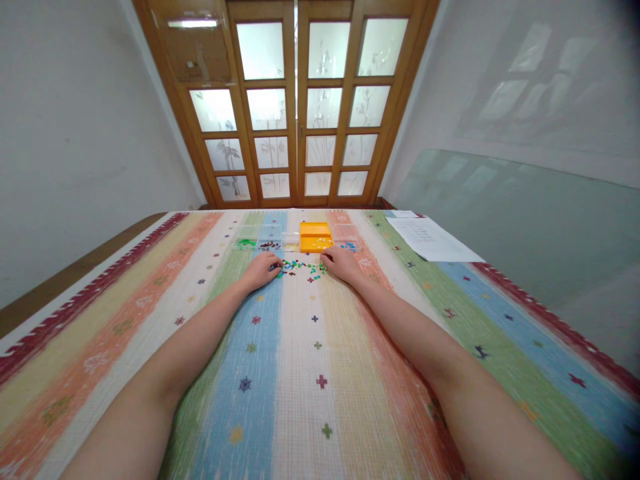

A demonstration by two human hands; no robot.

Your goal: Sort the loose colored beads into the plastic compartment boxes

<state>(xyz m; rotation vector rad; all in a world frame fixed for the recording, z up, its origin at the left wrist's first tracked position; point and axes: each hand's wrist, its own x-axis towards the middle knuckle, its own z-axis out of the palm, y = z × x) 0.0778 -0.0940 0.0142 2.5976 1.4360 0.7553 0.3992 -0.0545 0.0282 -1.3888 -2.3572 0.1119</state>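
Small loose pieces (pixel 300 266) in green, blue, brown and white lie scattered on the cloth between my hands; their exact kind is too small to tell. My left hand (pixel 263 269) rests at the left end of this scatter, fingers curled together near the pieces. At the right end, my right hand (pixel 341 262) has its thumb and fingertips pinched close to the cloth, beside the orange box. Whatever either hand holds is too small to make out. Just beyond stands an open orange box (pixel 316 230) with pale pieces in its near part.
Clear boxes flank the orange one, holding green pieces (pixel 247 244), dark brown pieces (pixel 271 246) and blue pieces (pixel 349 247). Printed paper (pixel 430 239) lies at the far right of the striped tablecloth (pixel 300 400). A glass panel (pixel 525 220) leans along the right wall; wooden doors (pixel 295 147) stand behind.
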